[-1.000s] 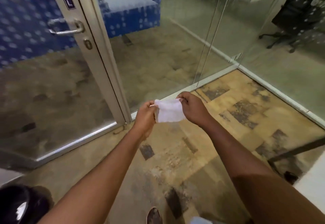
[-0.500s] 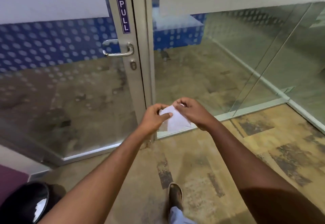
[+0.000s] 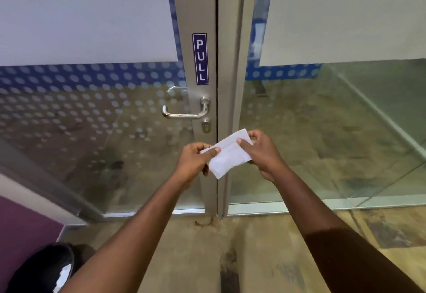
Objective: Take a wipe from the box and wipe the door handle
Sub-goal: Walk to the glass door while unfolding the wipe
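A white folded wipe [image 3: 228,154] is stretched between both my hands in front of the door. My left hand [image 3: 194,162] pinches its lower left edge and my right hand [image 3: 262,152] grips its upper right end. The chrome lever door handle [image 3: 184,112] sits on the metal door frame just above and left of my hands, with a keyhole [image 3: 205,127] under it. The wipe hangs a short way below the handle and does not touch it. The wipe box is out of view.
A blue PULL sign [image 3: 200,59] is stuck above the handle. Glass door panels with dotted and frosted film stand on both sides. A dark round object [image 3: 43,269] sits at the lower left by a purple wall [image 3: 20,228]. Patterned floor lies below.
The view has swung so the door handle now lies straight ahead and closer. Both hands have risen toward it, still holding the wipe, which is now tilted and spread longer.
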Motion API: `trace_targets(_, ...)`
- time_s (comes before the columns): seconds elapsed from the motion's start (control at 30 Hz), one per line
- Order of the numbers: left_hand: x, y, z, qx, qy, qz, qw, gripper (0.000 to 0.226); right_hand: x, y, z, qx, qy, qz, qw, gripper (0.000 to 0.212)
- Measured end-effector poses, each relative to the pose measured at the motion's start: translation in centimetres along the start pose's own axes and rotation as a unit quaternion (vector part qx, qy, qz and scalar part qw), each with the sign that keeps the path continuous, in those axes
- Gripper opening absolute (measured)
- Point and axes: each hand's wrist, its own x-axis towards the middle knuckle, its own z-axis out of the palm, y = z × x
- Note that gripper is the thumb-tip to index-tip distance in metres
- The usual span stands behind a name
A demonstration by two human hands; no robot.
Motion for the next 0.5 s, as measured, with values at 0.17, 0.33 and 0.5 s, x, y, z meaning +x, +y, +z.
trace_targets(0.17,2.5,0.5,-1.9,0.023,0.028,0.008,0.999,0.017,3.2,-0.3,2.3,0.000,0.001,0.018,1.000,0.013)
trace_targets(0.33,2.9,-0.4,-3.2,-0.046,0.009,-0.012,0.999,0.014,3.7,-0.3,3.8,0.029,0.002,0.052,0.998,0.017)
trace_targets(0.5,3.1,-0.8,-4.3,-0.010,-0.100,-0.026,0.995,0.022,2.9,-0.4,5.7,0.001,0.015,0.052,0.999,0.021)
